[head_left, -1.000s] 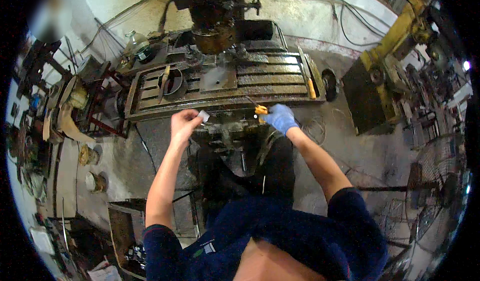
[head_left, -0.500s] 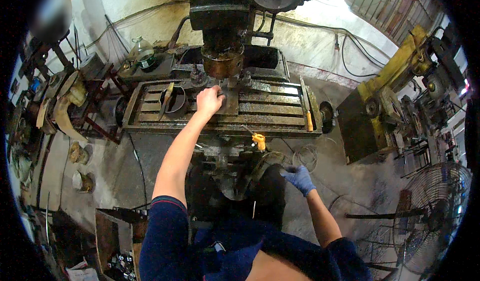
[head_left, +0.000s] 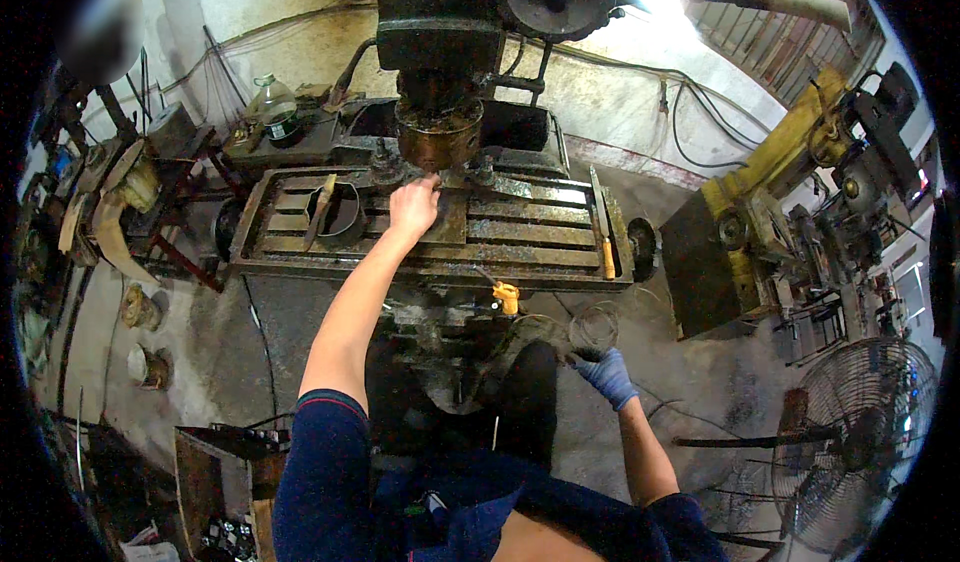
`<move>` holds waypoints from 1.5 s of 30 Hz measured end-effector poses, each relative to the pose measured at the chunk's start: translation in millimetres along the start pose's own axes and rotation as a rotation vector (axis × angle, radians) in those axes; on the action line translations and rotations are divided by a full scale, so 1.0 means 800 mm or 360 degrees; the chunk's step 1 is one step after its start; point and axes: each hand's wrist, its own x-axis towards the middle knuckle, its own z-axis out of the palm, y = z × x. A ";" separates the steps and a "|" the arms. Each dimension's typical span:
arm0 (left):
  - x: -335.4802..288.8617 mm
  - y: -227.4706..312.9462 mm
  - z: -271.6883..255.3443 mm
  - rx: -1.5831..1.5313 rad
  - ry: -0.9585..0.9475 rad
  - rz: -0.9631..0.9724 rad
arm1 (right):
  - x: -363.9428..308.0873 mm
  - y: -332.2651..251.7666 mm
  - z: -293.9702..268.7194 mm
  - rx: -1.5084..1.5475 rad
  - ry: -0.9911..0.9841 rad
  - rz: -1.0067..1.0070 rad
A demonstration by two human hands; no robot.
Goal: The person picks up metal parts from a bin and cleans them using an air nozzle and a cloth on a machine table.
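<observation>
- Left hand reaches out bare over the slotted machine table, its fingers curled down onto a small part right under the spindle head; its grip looks closed on or pressing that part, though what exactly it pinches is too small to tell.
- Right hand, in a blue glove, hangs low in front of the machine table, at a round handwheel on the machine's front; fingers bend toward the wheel, but whether the grip is truly closed on it I cannot tell.
- On the machine table, left of the bare hand, lies a dark ring-shaped piece with a flat bar across it.
- At the table's right end rests a long tool with a pale wooden handle.
- Just below the table's front edge sits a small orange handle, between the two hands.
- Behind the table's left end stands a clear plastic bottle; far right of the table are a yellow machine and a floor fan.
- Judged from this: the work seems at the setting-up stage. A piece is being placed or adjusted under the spindle, nothing looks clamped, and no cutting shows; fixing the piece and the machining itself appear left to do.
</observation>
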 end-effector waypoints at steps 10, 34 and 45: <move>0.015 -0.002 -0.011 0.0072 -0.0182 -0.0449 | 0.019 -0.250 -0.168 -0.0383 0.0753 -0.0926; 0.034 -0.016 -0.013 -0.0088 -0.0408 -0.0559 | 0.021 -0.308 -0.157 0.0665 0.1067 -0.2068; 0.016 -0.016 -0.033 -0.0254 -0.0319 -0.0423 | 0.025 -0.305 -0.137 0.0697 0.1094 -0.2148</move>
